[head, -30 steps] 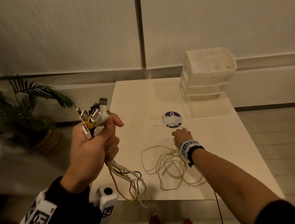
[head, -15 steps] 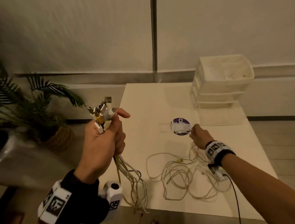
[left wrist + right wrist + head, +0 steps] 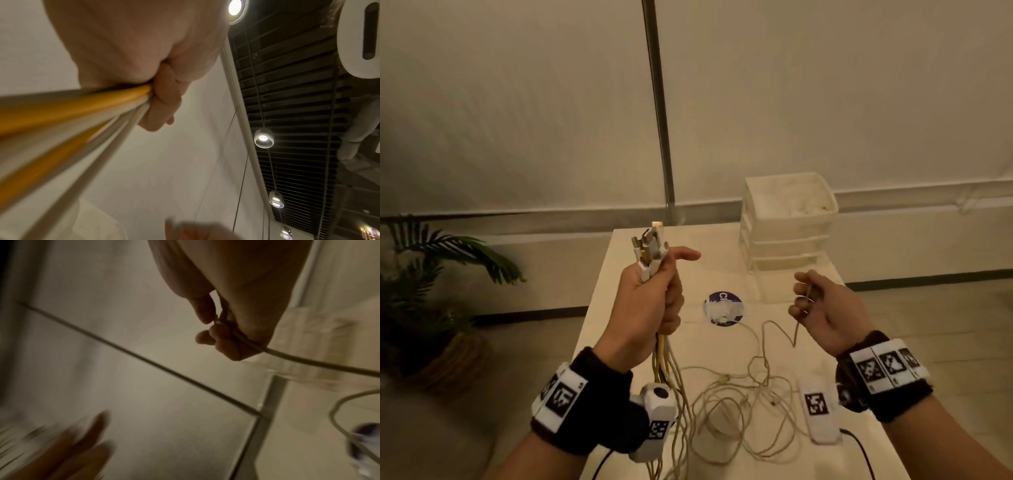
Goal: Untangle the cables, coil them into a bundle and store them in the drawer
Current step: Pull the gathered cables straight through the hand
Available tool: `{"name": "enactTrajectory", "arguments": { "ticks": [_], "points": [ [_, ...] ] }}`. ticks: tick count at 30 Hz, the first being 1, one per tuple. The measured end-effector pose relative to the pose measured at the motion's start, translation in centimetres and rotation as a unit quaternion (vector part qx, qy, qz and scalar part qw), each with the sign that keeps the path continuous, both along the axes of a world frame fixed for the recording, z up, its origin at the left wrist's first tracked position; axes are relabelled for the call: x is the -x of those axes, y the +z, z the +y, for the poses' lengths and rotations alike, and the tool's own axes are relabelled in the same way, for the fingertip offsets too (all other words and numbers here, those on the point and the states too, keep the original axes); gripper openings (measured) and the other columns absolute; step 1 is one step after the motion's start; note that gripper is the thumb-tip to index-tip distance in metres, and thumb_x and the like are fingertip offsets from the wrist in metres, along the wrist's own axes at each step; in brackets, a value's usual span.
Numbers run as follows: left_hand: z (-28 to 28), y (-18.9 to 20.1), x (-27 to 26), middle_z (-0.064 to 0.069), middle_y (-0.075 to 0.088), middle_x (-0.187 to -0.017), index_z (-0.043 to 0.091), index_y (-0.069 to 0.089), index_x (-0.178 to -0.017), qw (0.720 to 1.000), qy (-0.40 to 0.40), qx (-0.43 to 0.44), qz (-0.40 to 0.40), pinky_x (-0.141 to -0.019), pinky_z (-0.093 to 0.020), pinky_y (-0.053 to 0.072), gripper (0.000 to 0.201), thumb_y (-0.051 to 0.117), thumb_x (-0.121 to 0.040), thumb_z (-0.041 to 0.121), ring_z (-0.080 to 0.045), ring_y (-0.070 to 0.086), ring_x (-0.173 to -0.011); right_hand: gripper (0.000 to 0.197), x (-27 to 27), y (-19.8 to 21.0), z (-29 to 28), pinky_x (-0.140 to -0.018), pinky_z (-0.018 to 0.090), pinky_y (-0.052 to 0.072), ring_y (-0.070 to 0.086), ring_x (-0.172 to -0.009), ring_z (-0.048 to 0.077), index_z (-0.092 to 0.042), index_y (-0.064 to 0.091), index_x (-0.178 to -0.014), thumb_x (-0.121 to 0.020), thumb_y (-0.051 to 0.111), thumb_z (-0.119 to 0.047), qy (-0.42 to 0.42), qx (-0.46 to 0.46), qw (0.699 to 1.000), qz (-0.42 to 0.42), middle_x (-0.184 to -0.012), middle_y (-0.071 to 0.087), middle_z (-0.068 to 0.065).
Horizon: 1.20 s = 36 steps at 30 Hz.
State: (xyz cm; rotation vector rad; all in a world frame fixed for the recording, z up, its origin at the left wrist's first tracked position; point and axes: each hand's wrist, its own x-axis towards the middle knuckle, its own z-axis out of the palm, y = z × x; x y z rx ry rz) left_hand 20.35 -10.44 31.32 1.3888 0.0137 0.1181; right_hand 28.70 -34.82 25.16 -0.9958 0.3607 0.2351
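My left hand [image 3: 654,294] grips a bunch of white and yellow cables [image 3: 664,363] upright above the table's left edge, their plugs [image 3: 649,246] sticking out on top; the left wrist view shows fingers [image 3: 162,99] curled round the cables [image 3: 82,104]. My right hand [image 3: 815,305] is raised over the table and pinches one thin white cable [image 3: 796,330], seen also as the cable [image 3: 287,356] in the right wrist view. That cable trails down to a loose tangle of white cables [image 3: 743,404] on the table. A white drawer unit [image 3: 787,222] stands at the back right, drawers closed.
The white table [image 3: 633,329] carries a purple round sticker [image 3: 723,308] at its middle. A potted plant [image 3: 431,294] stands on the floor to the left. A wall with a vertical metal strip [image 3: 659,102] lies behind the table.
My right hand has lifted off the table with one cable end pinched, pulling it up from the tangle. The left hand with its bunch has moved right and higher, over the table's edge.
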Motion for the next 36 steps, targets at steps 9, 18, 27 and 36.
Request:
{"name": "enactTrajectory", "arguments": {
  "ticks": [9,18,27,36],
  "points": [
    [-2.4,-0.1,0.4,-0.021,0.044,-0.057,0.002,0.067,-0.112,0.999,-0.030,0.017,-0.010,-0.044,-0.026,0.035,0.046,0.072,-0.080,0.035,-0.021,0.041,-0.047,0.015,9.0,6.1,8.6,-0.065,0.035,0.060,0.067,-0.060,0.021,-0.011,0.076,-0.091,-0.088,0.063,-0.003,0.103,0.211,0.932,-0.276,-0.070,0.072,0.005],
    [-2.7,-0.6,1.9,-0.041,0.063,-0.091,0.005,0.074,-0.090,0.999,0.027,-0.028,0.016,-0.070,-0.068,0.049,0.039,0.067,-0.082,0.043,-0.063,0.058,-0.079,0.014,9.1,4.9,10.4,-0.073,0.047,0.059,0.071,-0.066,0.023,-0.018,0.077,-0.079,-0.079,0.068,-0.006,0.074,0.285,0.908,-0.299,-0.070,0.074,0.001],
    [1.5,1.6,0.7,0.001,0.035,-0.057,0.015,0.062,-0.078,0.988,0.145,0.001,-0.048,-0.040,-0.021,0.025,0.036,0.049,-0.097,0.042,-0.010,0.026,-0.045,0.009,9.7,4.9,9.5,-0.050,0.028,0.047,0.049,-0.043,0.014,-0.018,0.078,-0.081,-0.085,0.071,-0.022,0.175,0.295,0.891,-0.297,-0.064,0.071,0.005],
    [5.9,3.7,1.7,0.000,0.044,-0.060,0.017,0.042,-0.070,0.981,0.079,0.141,-0.108,-0.047,-0.028,0.049,0.047,0.029,-0.102,0.050,-0.013,0.049,-0.046,0.015,9.4,4.5,7.5,-0.053,0.008,0.039,0.054,-0.051,0.001,-0.017,0.078,-0.079,-0.088,0.067,-0.021,0.236,0.348,0.851,-0.313,-0.054,0.062,-0.005]
  ]
}}
